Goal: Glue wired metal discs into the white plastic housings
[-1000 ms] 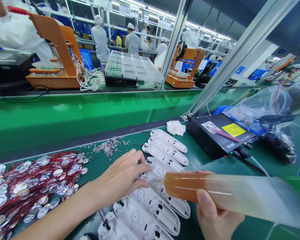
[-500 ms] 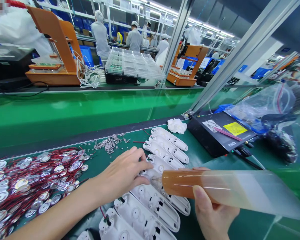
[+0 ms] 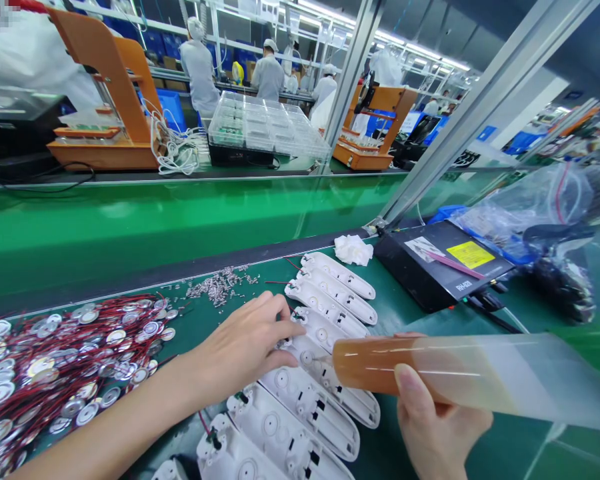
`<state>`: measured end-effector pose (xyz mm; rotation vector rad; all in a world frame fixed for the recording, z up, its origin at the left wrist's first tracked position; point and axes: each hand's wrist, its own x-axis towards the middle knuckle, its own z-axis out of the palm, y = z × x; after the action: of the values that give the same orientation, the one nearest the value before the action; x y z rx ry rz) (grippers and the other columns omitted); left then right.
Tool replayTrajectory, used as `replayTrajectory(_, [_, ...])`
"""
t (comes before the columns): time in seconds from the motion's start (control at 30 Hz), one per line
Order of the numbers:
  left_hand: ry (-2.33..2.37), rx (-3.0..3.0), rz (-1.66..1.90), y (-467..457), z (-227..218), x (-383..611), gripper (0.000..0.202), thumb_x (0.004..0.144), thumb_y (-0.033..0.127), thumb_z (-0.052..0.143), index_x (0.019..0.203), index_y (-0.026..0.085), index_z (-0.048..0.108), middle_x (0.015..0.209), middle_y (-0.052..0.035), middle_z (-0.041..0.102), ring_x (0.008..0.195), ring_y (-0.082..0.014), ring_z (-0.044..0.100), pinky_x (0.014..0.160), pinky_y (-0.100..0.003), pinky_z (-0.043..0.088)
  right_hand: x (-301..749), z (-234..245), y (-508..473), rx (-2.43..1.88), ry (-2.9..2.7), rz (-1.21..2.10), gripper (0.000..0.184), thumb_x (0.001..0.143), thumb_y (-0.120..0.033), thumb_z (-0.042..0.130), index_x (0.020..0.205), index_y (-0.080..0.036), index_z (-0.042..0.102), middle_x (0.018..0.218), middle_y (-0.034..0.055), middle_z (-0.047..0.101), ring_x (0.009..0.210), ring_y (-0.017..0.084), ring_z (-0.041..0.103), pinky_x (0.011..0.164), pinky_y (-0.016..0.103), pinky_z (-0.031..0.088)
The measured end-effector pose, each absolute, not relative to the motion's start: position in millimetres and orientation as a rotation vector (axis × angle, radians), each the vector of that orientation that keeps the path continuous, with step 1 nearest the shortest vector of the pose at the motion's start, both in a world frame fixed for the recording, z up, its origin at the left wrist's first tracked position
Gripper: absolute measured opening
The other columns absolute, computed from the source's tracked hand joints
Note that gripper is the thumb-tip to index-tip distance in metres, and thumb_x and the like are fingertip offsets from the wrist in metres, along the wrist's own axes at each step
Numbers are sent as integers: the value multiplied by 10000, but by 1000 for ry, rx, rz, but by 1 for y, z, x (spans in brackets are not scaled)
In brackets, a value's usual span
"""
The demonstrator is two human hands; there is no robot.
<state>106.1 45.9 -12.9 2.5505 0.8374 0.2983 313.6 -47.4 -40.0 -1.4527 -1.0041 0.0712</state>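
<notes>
My right hand is wrapped round a large glue syringe, its front part filled with amber glue and its rear clear. The syringe lies nearly level, its tip pointing left over a white plastic housing. My left hand pinches that housing by its left end with curled thumb and fingers; the fingertips partly cover the end. More open white housings lie side by side in a slanted row, above and below it. Round recesses and black slots show inside them, and thin red wires stick out at some left ends.
At left a pile of metal discs with red wires covers the green bench, with small screws behind it. A crumpled white tissue and a black box stand behind the row. A metal post slants at right.
My right hand has drawn the syringe slightly to the right, so its tip sits farther from my left hand. The left hand stays nearly still on the housing.
</notes>
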Motion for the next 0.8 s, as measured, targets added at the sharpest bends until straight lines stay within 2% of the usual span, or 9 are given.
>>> replayTrajectory(0.33, [829,2562,324,45,-14,106,344,773,237,690,1098,247,580,917,-14,495,837,-181,465,698,-304,386,313,-38,-45,-1402,-1135,52,265,727,-333,674,867,-116,613,806,112,655,678,179,617,579,281,509])
replayTrajectory(0.8, [835,2562,321,45,-15,106,352,767,224,696,1099,250,581,917,-12,495,839,-181,467,703,-303,394,315,-40,-45,-1421,-1021,110,279,690,-362,694,820,-124,630,811,117,655,697,217,613,612,367,514])
